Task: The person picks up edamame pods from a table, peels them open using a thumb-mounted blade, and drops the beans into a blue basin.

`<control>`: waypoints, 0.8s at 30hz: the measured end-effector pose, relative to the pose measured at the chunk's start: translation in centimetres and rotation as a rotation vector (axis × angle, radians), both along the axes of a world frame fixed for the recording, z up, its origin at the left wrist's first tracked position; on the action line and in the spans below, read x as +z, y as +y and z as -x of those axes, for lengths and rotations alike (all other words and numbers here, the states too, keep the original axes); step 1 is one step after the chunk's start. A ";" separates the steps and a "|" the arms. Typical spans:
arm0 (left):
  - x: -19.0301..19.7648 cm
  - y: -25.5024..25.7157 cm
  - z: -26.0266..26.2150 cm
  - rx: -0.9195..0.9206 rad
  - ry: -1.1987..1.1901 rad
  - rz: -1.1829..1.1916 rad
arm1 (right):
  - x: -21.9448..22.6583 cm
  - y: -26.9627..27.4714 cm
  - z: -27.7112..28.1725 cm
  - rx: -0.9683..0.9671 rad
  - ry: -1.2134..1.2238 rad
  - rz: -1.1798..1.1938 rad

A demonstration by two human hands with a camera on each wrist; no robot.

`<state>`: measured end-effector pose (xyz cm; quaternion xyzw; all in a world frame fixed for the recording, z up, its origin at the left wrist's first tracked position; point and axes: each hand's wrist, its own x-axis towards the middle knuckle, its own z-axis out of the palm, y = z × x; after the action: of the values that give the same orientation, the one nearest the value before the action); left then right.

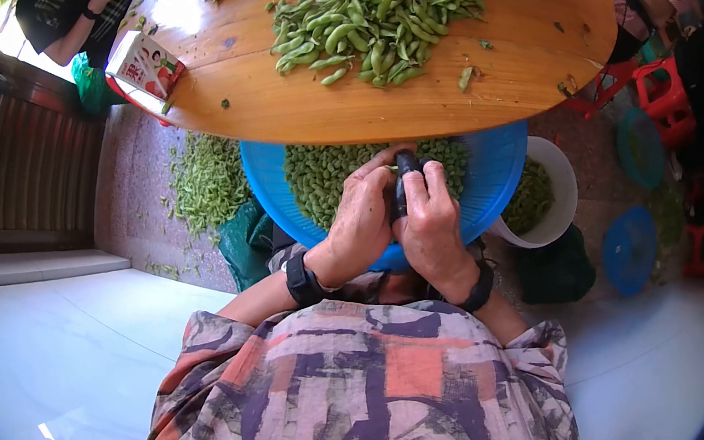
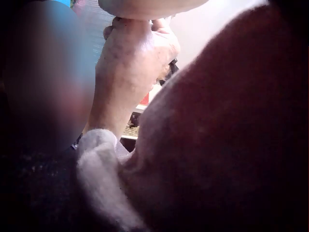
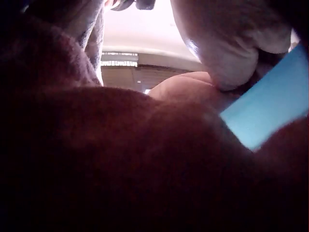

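Cupping toward each other above a round blue plastic basin [image 1: 501, 181], the person's two hands meet at the fingertips. The left hand [image 1: 360, 217] has its fingers bent inward, pinching a thin sliver of green [image 1: 392, 168]; the right hand [image 1: 434, 224] curls its fingers beside a smooth, dark, tube-like piece [image 1: 401, 193] (whether this is gripped or worn over a digit, one cannot tell). Beneath them, the basin holds a knobbly layer of small green beans [image 1: 316, 182] inside its glossy, sloping wall. Just beyond, a varnished wooden table [image 1: 495, 72] curves toward the person, its warm grain showing around a loose heap of plump, bumpy green pods [image 1: 375, 16]. A printed white-and-red carton [image 1: 142, 62] with flat sides and crisp edges rests near the table's left rim. To the right of the basin, a smooth white bucket [image 1: 564, 198] contains more green matter, while slender green husks [image 1: 206, 179] lie strewn over the speckled floor on the left. The person's shirt [image 1: 382, 381] is soft, creased cloth with blocky patches of coral, lilac and dark purple. Both wrist views show mainly shadowed, blurred skin.
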<state>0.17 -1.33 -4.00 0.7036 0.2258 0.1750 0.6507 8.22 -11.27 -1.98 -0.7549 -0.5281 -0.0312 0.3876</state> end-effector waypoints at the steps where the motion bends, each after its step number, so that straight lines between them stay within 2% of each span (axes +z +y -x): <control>1: 0.2 0.1 -0.1 -0.009 0.000 0.054 | -0.3 0.1 0.0 -0.016 0.010 -0.034; 2: 0.6 -0.1 -0.4 -0.007 -0.001 0.055 | -0.4 0.2 0.0 -0.031 0.020 -0.069; 4: 1.8 -0.5 -1.1 0.113 -0.273 0.897 | -0.5 0.5 -0.3 -0.058 0.019 -0.115; 6: 1.5 -0.4 -0.8 0.100 -0.318 0.952 | -0.2 0.5 -0.7 -0.086 0.016 -0.163; 8: 1.6 -0.3 -0.5 0.083 -0.366 1.007 | 1.0 0.0 -1.4 -0.126 0.276 -0.142; 10: 2.1 0.0 -0.2 -0.004 -0.315 0.766 | 1.3 -0.4 -1.8 -0.123 0.310 -0.155; 11: 2.7 0.0 0.0 0.006 -0.364 0.887 | 1.3 -0.4 -1.7 -0.119 0.301 -0.163; 12: 2.7 -0.1 0.1 0.005 -0.365 0.888 | 1.4 -0.5 -1.6 -0.114 0.293 -0.171; 14: 2.8 -0.2 0.3 0.014 -0.272 0.663 | 1.9 -0.6 -1.2 -0.121 0.291 -0.148; 17: 2.0 0.1 0.5 0.035 -0.292 0.624 | 2.9 -0.6 -0.6 -0.149 0.180 -0.155; 20: 2.0 0.0 0.6 0.038 -0.287 0.530 | 3.5 -0.8 -0.5 -0.101 0.296 -0.160; 22: 2.3 0.1 0.8 0.052 -0.139 0.075 | 3.3 -1.1 -0.9 -0.067 0.449 -0.143; 23: 2.5 0.1 0.9 0.053 -0.139 0.075 | 3.2 -1.2 -1.0 -0.066 0.449 -0.142; 24: 2.8 0.2 1.0 0.043 -0.129 -0.122 | 3.2 -1.2 -1.0 -0.086 0.484 -0.129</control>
<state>-0.80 -1.09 -1.18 0.7242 0.1875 0.2476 0.6157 9.23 -12.49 1.21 -0.7358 -0.3842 0.1003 0.5486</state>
